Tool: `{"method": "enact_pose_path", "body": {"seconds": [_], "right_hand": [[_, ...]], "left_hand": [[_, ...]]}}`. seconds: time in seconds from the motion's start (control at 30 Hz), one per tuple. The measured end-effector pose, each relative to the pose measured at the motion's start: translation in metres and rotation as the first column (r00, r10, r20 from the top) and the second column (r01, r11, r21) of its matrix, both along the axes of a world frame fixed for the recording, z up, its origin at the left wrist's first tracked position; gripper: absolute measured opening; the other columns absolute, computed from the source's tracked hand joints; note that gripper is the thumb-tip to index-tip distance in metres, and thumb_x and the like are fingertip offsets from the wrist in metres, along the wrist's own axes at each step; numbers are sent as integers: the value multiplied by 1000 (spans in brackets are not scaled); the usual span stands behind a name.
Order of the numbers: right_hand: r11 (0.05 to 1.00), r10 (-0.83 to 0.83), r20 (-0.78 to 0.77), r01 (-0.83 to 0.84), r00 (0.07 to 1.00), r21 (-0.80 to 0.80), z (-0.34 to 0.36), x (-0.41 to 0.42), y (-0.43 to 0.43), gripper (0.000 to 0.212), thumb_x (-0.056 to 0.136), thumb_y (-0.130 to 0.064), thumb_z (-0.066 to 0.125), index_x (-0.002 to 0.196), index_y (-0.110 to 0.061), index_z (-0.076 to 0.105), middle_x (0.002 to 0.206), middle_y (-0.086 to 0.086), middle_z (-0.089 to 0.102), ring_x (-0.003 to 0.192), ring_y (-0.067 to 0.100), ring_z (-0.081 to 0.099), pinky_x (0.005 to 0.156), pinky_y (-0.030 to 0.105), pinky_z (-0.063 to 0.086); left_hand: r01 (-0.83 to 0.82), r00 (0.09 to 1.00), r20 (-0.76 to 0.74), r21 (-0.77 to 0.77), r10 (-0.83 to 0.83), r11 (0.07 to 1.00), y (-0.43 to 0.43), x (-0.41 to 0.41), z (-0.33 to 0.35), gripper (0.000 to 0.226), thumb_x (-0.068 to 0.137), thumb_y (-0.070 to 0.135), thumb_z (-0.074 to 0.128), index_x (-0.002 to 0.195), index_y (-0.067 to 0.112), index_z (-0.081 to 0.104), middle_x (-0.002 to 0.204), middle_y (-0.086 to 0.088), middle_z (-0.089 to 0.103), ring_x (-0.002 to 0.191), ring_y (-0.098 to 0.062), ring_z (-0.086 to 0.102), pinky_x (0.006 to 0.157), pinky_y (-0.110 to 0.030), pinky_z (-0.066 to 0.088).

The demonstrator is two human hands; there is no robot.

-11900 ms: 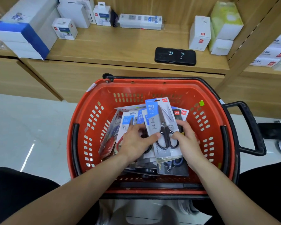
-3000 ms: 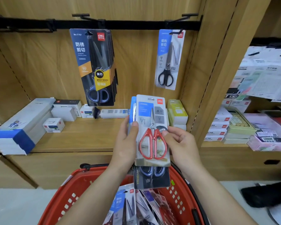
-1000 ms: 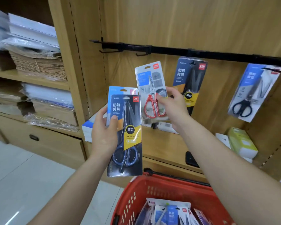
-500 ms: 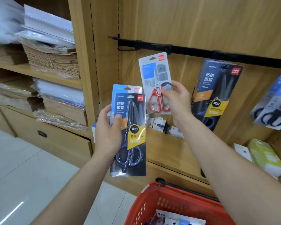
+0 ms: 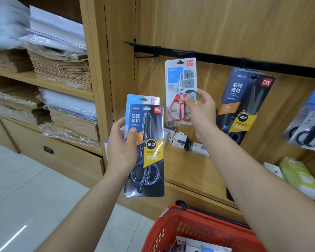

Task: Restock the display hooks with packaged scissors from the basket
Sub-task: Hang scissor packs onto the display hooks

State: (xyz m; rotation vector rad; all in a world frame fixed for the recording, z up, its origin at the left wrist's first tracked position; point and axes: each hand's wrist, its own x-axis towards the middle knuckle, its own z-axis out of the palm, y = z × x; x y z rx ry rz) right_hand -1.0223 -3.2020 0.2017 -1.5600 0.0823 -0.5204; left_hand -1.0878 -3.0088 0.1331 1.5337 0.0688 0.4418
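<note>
In the head view, the step in hand seems to be the hanging. The right hand (image 5: 202, 110) pinches the red-handled pack (image 5: 180, 88) at its lower part and holds it upright at 12 o'clock, its hang hole just below the black rail (image 5: 216, 60). I cannot tell if a hook is through the hole. The left hand (image 5: 122, 148) grips a dark pack (image 5: 145, 151) with a blue pack (image 5: 142, 100) behind it, at 8 o'clock from the red one. The basket (image 5: 198, 228) with more packs is at 6 o'clock.

The next move, I judge, needs the hole lined up with a hook tip. A bare hook (image 5: 144, 56) stands at 10 o'clock, beside the wooden post (image 5: 120, 70). The hung dark packs (image 5: 244, 106) at 3 o'clock leave little side room.
</note>
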Motion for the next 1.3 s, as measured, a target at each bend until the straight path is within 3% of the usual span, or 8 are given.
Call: {"method": "enact_pose_path", "body": {"seconds": [0.13, 0.27, 0.33, 0.47, 0.63, 0.8, 1.03, 1.3], "right_hand": [[995, -66, -41, 63, 997, -80, 6, 13, -2, 40, 100, -26, 66, 139, -22, 56, 115, -2, 72, 92, 10, 74, 68, 24, 60], [948, -191, -156, 141, 969, -284, -1, 6, 0, 71, 96, -48, 66, 155, -21, 39, 152, 4, 49, 136, 26, 51, 112, 48, 45], [948, -173, -155, 122, 973, -295, -14, -26, 5, 62, 97, -50, 64, 149, -20, 45, 141, -1, 53, 127, 19, 54, 103, 38, 46], [962, 227, -258, -257, 939, -90, -53, -108, 21, 28, 96, -38, 69, 119, -22, 65, 109, -2, 73, 92, 12, 72, 69, 25, 56], [969, 184, -223, -215, 957, -124, -87, -143, 0, 25, 89, -11, 79, 104, -27, 69, 96, -15, 78, 91, 3, 73, 81, 23, 58], [990, 130, -215, -138, 968, -21, -88, -159, -39, 25, 92, -9, 74, 105, -25, 60, 88, -16, 78, 83, 3, 73, 70, 19, 52], [1000, 14, -104, -16, 994, -16, -66, -162, -90, 38, 97, -10, 68, 134, -19, 61, 112, 2, 78, 108, 24, 73, 102, 52, 54], [993, -83, 38, 85, 996, -81, -13, -125, -131, 31, 100, -5, 63, 120, -30, 65, 110, -9, 78, 107, 10, 72, 104, 40, 55]], "left_hand": [[19, 1000, -11, -9, -19, 1000, -2, -3, 3, 26, 106, 24, 56, 124, 42, 49, 112, 2, 70, 103, -22, 72, 94, -57, 56], [43, 999, -23, -29, -44, 999, -6, -7, 4, 27, 105, 25, 57, 124, 43, 49, 113, 1, 70, 101, -23, 73, 93, -58, 57], [49, 999, -21, -27, -50, 998, -12, -10, 3, 30, 105, 24, 58, 116, 50, 49, 111, 1, 72, 99, -22, 74, 92, -58, 57], [53, 999, -11, -7, -53, 999, -28, -16, -1, 33, 102, 21, 61, 110, 52, 52, 109, 9, 74, 100, -18, 73, 95, -54, 56], [113, 994, -5, -3, -113, 994, -50, -29, -7, 43, 93, 29, 71, 133, 34, 55, 123, 4, 72, 110, -16, 71, 98, -51, 56], [127, 992, 1, 24, -127, 992, -61, -37, -10, 50, 90, 37, 62, 139, 31, 52, 130, 5, 69, 118, -15, 67, 103, -50, 53], [151, 988, 20, 57, -153, 987, -77, -47, -6, 37, 101, 16, 64, 116, 47, 52, 123, 13, 68, 117, -7, 66, 103, -47, 54], [187, 982, -5, 57, -187, 981, -94, -52, 3, 52, 87, 48, 64, 137, 40, 50, 131, 9, 68, 121, -16, 66, 100, -51, 55]]}}
